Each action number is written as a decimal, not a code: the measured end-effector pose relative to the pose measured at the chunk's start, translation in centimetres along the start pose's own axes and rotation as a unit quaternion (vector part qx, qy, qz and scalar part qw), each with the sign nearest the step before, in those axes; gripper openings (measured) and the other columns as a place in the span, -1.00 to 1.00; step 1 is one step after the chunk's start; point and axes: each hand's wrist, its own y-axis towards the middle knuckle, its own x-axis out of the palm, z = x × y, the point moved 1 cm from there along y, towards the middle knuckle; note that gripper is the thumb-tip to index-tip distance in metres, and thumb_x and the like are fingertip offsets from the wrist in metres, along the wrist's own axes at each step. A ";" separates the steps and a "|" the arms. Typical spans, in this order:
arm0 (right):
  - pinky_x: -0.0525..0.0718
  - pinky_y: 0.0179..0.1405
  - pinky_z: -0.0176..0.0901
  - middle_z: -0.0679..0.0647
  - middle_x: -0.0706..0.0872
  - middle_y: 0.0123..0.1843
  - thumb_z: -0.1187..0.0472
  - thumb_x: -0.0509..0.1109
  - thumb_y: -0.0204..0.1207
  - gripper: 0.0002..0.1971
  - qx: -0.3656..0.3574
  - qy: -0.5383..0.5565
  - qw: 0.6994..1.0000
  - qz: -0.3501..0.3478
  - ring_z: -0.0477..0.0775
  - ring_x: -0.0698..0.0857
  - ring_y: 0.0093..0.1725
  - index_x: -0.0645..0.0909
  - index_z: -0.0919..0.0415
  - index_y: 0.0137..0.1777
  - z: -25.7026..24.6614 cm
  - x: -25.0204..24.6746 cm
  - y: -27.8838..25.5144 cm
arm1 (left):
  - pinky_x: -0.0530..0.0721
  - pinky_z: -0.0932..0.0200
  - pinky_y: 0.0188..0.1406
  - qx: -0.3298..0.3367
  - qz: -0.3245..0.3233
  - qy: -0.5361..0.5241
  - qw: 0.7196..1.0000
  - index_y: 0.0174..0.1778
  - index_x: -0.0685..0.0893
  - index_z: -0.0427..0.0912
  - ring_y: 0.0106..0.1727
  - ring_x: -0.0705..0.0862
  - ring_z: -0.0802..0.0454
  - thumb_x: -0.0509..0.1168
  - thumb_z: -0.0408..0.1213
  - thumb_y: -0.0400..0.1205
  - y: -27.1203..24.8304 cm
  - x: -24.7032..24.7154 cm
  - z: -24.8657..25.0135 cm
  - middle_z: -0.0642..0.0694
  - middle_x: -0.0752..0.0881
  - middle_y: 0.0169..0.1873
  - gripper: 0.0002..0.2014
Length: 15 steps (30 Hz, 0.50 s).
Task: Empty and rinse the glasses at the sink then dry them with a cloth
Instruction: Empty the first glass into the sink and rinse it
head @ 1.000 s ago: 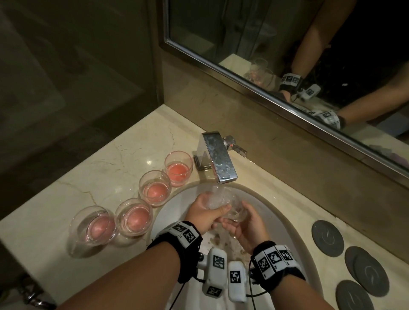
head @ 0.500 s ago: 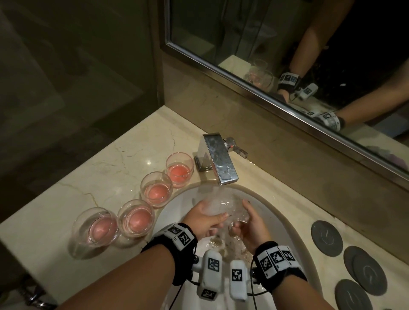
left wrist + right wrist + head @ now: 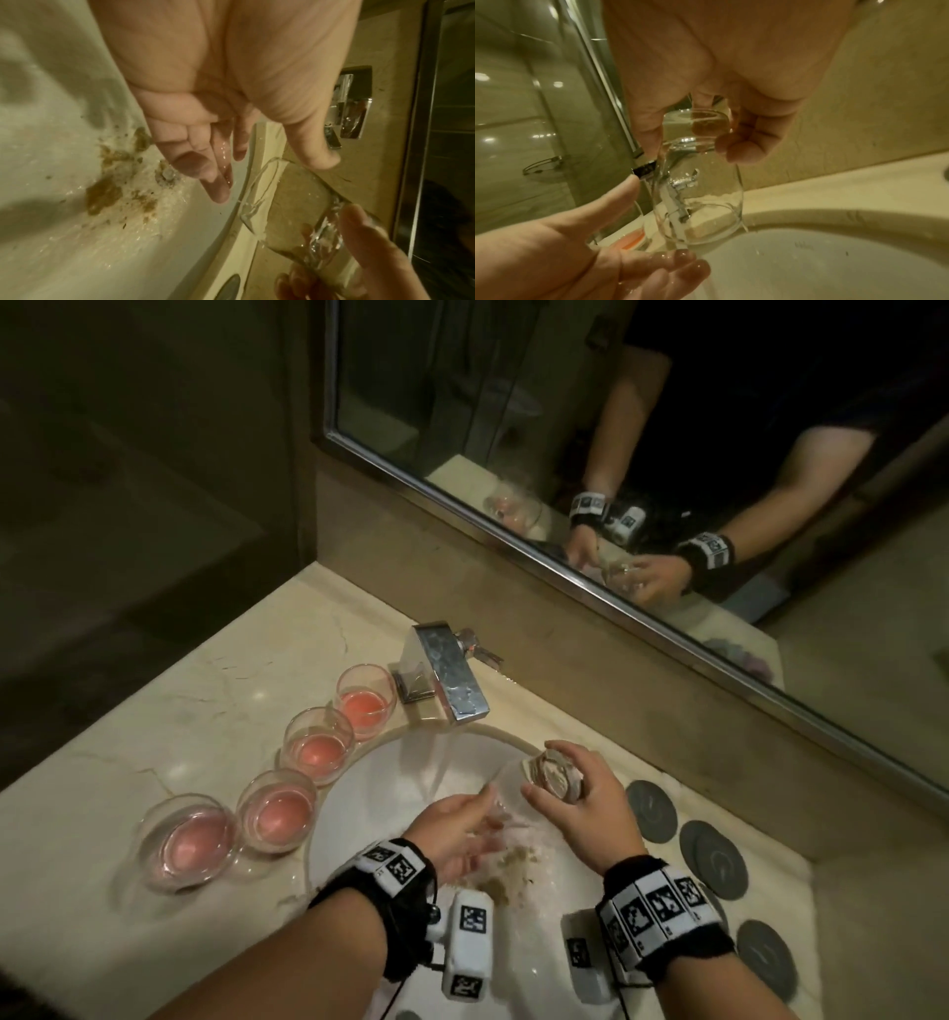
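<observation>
My right hand [image 3: 542, 770] grips a clear empty glass [image 3: 557, 775] by its base, tipped mouth-down and leftward over the right side of the white sink [image 3: 359, 793]. Water drips from the rim of this glass [image 3: 698, 203]. My left hand [image 3: 477, 819] is empty and wet, with straight fingers [image 3: 218, 190] just below the mouth of the glass [image 3: 282, 203]. Several glasses of pink liquid [image 3: 318, 744] stand in a row on the counter left of the basin. The chrome tap [image 3: 452, 675] runs, its stream falling left of the held glass.
Brown residue [image 3: 503, 880] lies around the drain of the basin. Dark round coasters [image 3: 714, 857] sit on the marble counter [image 3: 154, 711] to the right of the sink. A mirror [image 3: 616, 454] runs along the back wall, close behind the tap.
The glass left the stream under the tap and moved right, now tipped mouth-down in my right hand alone. My left hand let go of it and opened below.
</observation>
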 end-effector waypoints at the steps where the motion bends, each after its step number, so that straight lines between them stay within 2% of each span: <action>1: 0.53 0.14 -0.30 -0.14 0.60 0.11 0.07 0.64 0.33 -0.52 -0.017 -0.021 1.000 0.003 -0.27 0.59 0.11 0.55 -0.16 0.21 -0.9 -0.6 -0.5 | 0.65 0.17 -0.39 -0.005 -0.014 -0.004 1.000 0.21 0.66 -0.20 -0.15 0.77 -0.05 0.36 0.22 0.47 -0.4 0.5 0.1 -0.24 0.79 0.11 -0.41; 4: 0.46 0.08 -0.43 -0.11 0.59 0.12 0.04 0.64 0.32 -0.50 -0.045 -0.082 0.996 0.011 -0.20 0.57 0.09 0.56 -0.11 0.24 -2.8 -1.8 -1.7 | 0.51 0.19 -0.42 -0.022 -0.041 -0.037 0.998 0.11 0.61 -0.20 -0.25 0.72 -0.04 0.16 0.29 0.61 -1.6 1.7 0.3 -0.23 0.78 0.03 -0.44; 6: 0.39 0.03 -0.56 -0.13 0.57 0.13 0.01 0.63 0.33 -0.48 -0.052 -0.110 0.992 0.016 -0.19 0.55 0.10 0.57 -0.05 0.28 -3.7 -2.3 -2.4 | 0.45 0.17 -0.39 -0.028 -0.055 -0.051 0.997 0.08 0.57 -0.18 -0.20 0.70 -0.08 0.11 0.32 0.61 -2.3 2.4 0.4 -0.25 0.79 0.03 -0.43; 8: 0.37 0.00 -0.59 -0.14 0.56 0.13 -0.01 0.61 0.33 -0.47 -0.053 -0.127 0.990 0.021 -0.20 0.54 0.09 0.55 -0.04 0.28 -4.6 -2.5 -3.1 | 0.47 0.16 -0.36 -0.028 -0.069 -0.057 0.996 0.16 0.56 -0.19 -0.15 0.70 -0.09 0.08 0.36 0.60 -3.1 2.8 0.5 -0.24 0.79 0.01 -0.37; 9: 0.38 0.01 -0.58 -0.15 0.56 0.14 -0.02 0.61 0.33 -0.47 -0.052 -0.131 0.990 0.024 -0.20 0.53 0.10 0.54 -0.04 0.28 -5.0 -2.5 -3.6 | 0.49 0.17 -0.36 -0.030 -0.077 -0.062 0.995 0.17 0.56 -0.20 -0.16 0.71 -0.08 0.09 0.38 0.59 -3.4 2.9 0.6 -0.20 0.80 -0.05 -0.35; 11: 0.42 0.04 -0.53 -0.16 0.56 0.16 -0.01 0.61 0.32 -0.48 -0.052 -0.130 0.990 0.029 -0.22 0.53 0.11 0.53 -0.04 0.26 -5.4 -2.2 -4.2 | 0.49 0.17 -0.36 -0.031 -0.087 -0.080 0.992 0.06 0.56 -0.18 -0.21 0.72 -0.06 0.10 0.39 0.58 -4.0 3.1 0.7 -0.14 0.79 -0.15 -0.38; 13: 0.45 0.04 -0.50 -0.16 0.56 0.15 0.02 0.61 0.31 -0.49 -0.046 -0.114 0.992 0.039 -0.23 0.55 0.11 0.50 -0.05 0.22 -5.9 -1.8 -4.9 | 0.49 0.17 -0.35 -0.026 -0.097 -0.101 0.990 -0.07 0.58 -0.18 -0.24 0.72 -0.05 0.14 0.34 0.60 -4.6 3.0 0.9 -0.13 0.77 -0.12 -0.43; 15: 0.44 0.02 -0.54 -0.18 0.56 0.12 0.03 0.61 0.31 -0.51 -0.030 -0.095 0.994 0.042 -0.29 0.54 0.09 0.45 -0.09 0.16 -6.2 -1.4 -5.6 | 0.56 0.13 -0.21 -0.011 -0.100 -0.123 0.987 -0.11 0.64 -0.18 -0.22 0.73 -0.06 0.22 0.24 0.61 -5.3 2.7 1.1 -0.12 0.76 -0.16 -0.52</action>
